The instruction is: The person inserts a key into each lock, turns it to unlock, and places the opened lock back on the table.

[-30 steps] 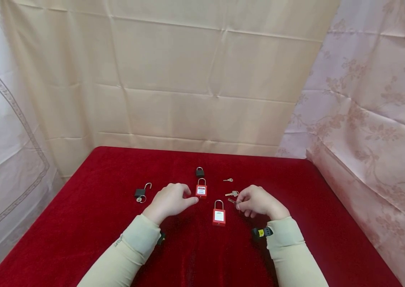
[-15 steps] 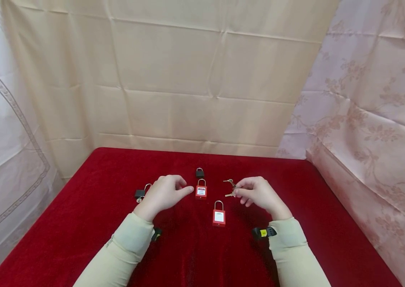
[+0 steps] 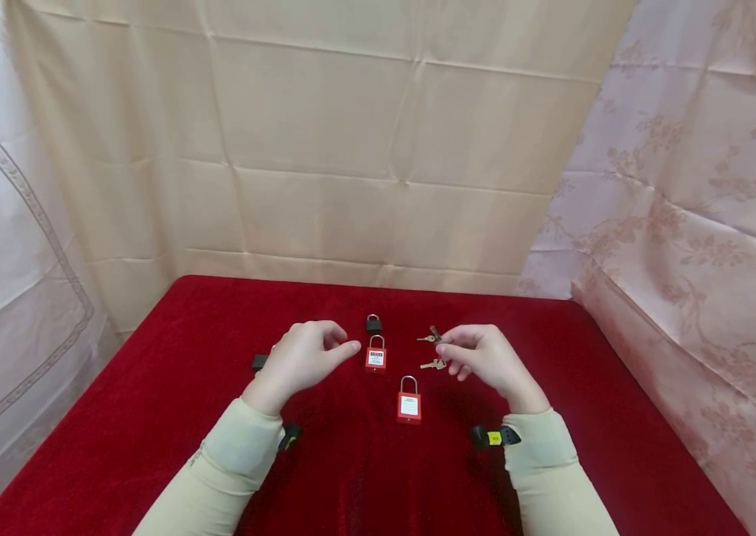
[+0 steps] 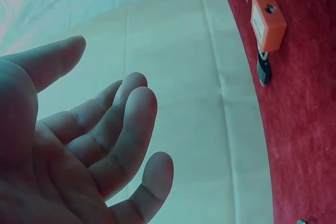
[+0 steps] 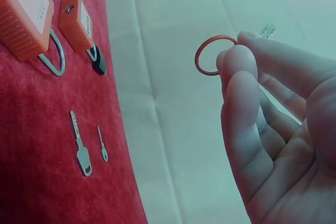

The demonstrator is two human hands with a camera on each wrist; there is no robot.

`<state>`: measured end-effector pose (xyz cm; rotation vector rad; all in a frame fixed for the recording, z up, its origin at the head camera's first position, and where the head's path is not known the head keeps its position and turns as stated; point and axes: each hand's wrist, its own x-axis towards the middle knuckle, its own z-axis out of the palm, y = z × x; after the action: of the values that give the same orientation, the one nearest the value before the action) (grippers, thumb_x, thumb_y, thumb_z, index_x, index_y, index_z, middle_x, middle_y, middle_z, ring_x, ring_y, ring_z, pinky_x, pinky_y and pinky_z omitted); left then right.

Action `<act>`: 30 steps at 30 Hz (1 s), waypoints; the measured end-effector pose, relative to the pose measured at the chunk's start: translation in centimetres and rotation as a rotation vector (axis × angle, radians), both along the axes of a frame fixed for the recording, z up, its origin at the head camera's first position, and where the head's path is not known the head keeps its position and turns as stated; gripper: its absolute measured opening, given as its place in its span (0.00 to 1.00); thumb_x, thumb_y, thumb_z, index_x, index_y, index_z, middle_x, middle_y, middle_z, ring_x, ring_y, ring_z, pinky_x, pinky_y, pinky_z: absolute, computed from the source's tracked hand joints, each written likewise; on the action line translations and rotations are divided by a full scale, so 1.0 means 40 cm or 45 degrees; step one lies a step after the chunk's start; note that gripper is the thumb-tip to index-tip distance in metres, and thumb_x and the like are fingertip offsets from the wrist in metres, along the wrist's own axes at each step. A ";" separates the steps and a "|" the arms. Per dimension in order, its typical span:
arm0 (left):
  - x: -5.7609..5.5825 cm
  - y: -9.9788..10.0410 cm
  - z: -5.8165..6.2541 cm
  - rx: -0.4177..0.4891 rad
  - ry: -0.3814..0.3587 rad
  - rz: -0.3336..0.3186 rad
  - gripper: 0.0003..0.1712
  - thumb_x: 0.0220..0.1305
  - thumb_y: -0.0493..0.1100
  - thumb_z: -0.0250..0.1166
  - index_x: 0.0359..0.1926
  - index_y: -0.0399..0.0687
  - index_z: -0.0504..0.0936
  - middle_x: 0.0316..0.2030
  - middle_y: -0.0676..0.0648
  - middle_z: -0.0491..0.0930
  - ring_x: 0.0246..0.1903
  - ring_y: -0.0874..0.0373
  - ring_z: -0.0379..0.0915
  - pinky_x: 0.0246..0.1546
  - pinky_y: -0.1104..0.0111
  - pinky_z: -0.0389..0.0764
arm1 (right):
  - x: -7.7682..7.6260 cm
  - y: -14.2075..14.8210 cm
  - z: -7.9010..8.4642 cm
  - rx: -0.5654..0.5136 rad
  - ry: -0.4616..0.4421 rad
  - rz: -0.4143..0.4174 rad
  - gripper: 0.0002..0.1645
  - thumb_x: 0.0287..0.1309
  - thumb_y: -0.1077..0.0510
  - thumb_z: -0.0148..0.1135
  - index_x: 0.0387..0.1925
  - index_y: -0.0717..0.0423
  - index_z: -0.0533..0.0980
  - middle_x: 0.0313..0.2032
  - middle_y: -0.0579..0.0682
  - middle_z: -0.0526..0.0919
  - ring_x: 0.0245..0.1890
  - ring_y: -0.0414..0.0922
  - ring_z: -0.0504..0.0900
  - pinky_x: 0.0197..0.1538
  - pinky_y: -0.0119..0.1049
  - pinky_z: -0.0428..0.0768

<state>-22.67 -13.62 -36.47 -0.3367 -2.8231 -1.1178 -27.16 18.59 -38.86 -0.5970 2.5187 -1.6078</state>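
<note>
My right hand (image 3: pixel 485 361) pinches a key (image 3: pixel 434 332) between thumb and fingertips, raised above the cloth. Its ring (image 5: pixel 197 59) sticks out on one side of the fingertips, and a piece of the key shows on the other. Below lie a larger key (image 5: pixel 83 157) and a small key (image 5: pixel 103 148). My left hand (image 3: pixel 300 361) hovers with loosely bent fingers, holding nothing. Between the hands are two red padlocks, one nearer (image 3: pixel 409 406) and one farther (image 3: pixel 376 359), with a small black padlock (image 3: pixel 374 324) behind.
Another dark padlock (image 3: pixel 259 362) sits at the left, partly covered by my left hand. Red velvet cloth (image 3: pixel 364 476) covers the table. A beige curtain (image 3: pixel 324 149) hangs behind its far edge, and patterned fabric (image 3: pixel 699 223) hangs at the right.
My right hand has lifted the key off the cloth and moved it away from me, past the larger key. My left hand has drifted left and away, covering more of the left dark padlock.
</note>
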 end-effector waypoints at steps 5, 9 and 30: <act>0.000 0.026 -0.002 -0.009 0.005 -0.050 0.11 0.64 0.53 0.71 0.42 0.54 0.87 0.32 0.58 0.82 0.30 0.60 0.77 0.35 0.62 0.79 | -0.004 0.005 -0.007 -0.031 0.006 0.002 0.08 0.62 0.64 0.70 0.41 0.64 0.84 0.31 0.64 0.84 0.23 0.51 0.84 0.28 0.44 0.85; -0.002 0.050 -0.004 -0.026 0.005 -0.100 0.08 0.64 0.52 0.70 0.39 0.56 0.87 0.27 0.60 0.80 0.26 0.61 0.76 0.31 0.63 0.78 | -0.004 0.011 -0.005 -0.059 0.003 -0.009 0.09 0.61 0.64 0.71 0.42 0.66 0.83 0.30 0.59 0.84 0.23 0.50 0.84 0.28 0.44 0.85; -0.044 0.184 -0.066 -0.268 -0.165 -0.275 0.16 0.64 0.56 0.69 0.37 0.50 0.90 0.23 0.58 0.81 0.22 0.61 0.75 0.27 0.64 0.76 | -0.017 0.049 -0.002 -0.139 0.006 -0.100 0.10 0.62 0.61 0.71 0.43 0.64 0.84 0.33 0.59 0.86 0.23 0.56 0.82 0.28 0.44 0.85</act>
<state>-24.43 -6.26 -39.10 -0.6199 -3.0883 -0.9050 -27.86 20.57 -38.95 -0.5197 2.5001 -1.7822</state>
